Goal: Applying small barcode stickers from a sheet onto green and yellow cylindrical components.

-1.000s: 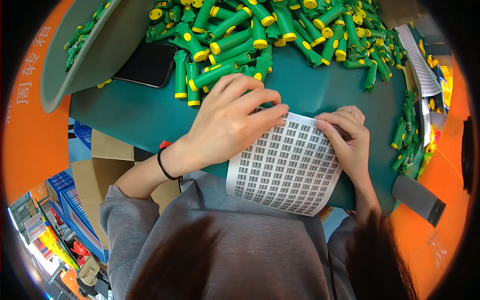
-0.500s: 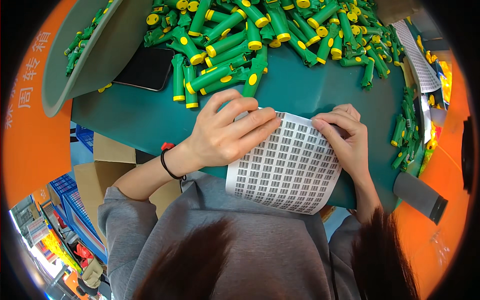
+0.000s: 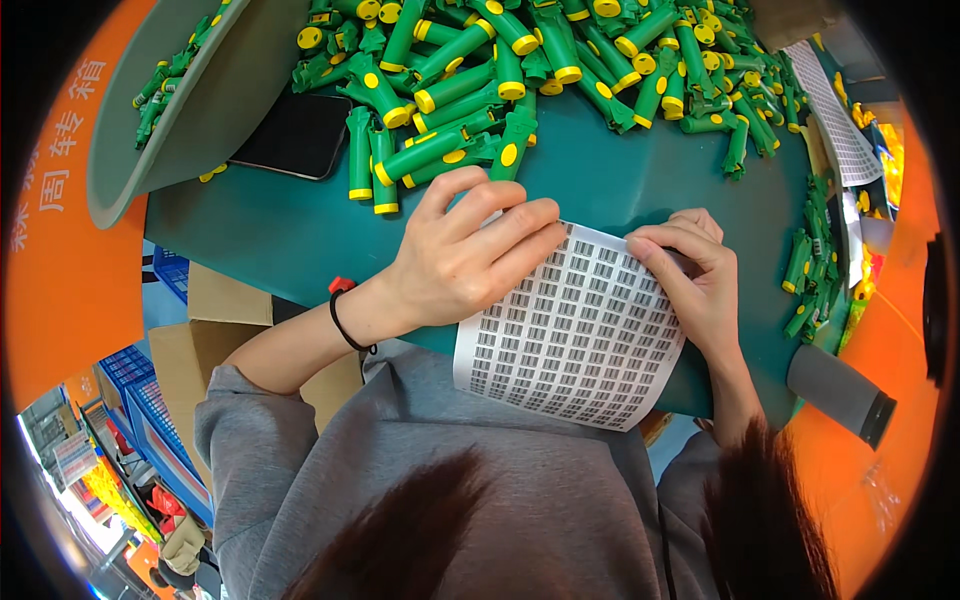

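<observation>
Over the near edge of the green table (image 3: 300, 230), I see the label sheet (image 3: 575, 335) pinched by the right hand (image 3: 698, 268), while the left hand (image 3: 455, 265), grip unclear, could crease it by tugging.

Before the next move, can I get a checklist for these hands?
1. Right hand holding the white paper sheet with black printed rectangles: ok.
2. Left hand at the sheet's upper left corner: ok.
3. Something pinched by the left hand: cannot tell, hidden.
4. Sheet lying flat: not ok, it curves.
5. Left hand clear of nearest green plastic tube: cannot tell, they overlap.
6. Flat black phone apart from both hands: ok.
</observation>
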### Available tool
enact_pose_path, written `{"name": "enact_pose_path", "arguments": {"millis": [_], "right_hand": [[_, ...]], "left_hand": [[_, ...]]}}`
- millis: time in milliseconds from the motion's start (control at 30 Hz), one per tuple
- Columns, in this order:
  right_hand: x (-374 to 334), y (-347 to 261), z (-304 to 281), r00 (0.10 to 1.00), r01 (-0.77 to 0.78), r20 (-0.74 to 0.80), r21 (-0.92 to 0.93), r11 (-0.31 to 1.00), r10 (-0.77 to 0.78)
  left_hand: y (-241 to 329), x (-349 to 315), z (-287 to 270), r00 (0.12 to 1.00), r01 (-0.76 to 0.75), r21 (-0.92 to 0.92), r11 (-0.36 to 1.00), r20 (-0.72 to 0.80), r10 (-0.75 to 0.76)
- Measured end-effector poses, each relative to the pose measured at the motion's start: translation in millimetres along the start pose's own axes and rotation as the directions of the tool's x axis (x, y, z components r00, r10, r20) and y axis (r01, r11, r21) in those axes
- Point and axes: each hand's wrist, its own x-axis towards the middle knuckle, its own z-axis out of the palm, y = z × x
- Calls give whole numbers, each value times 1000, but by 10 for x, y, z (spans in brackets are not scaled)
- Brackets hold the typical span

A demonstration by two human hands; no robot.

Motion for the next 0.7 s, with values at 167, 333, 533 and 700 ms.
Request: {"name": "enact_pose_path", "arguments": {"millis": [167,333,533,700], "right_hand": [[-9,14,-3,1000,10,-11,-36,999,-10],[-10,14,-9,1000,-5,-10,-20,1000,5],[-8,28,-23,1000,-31,2,19,999,31],[-22,11,-37,1000,-25,-4,-17,1000,25]], "left_hand": [[-11,53,36,993,119,-42,992,17,-119],[-17,6,30,996,92,-6,996,16,-92],[22,-36,15,1000,19,73,997,-5,-19],[-12,25,40,1000,9,-7,1000,-9,-9]]}}
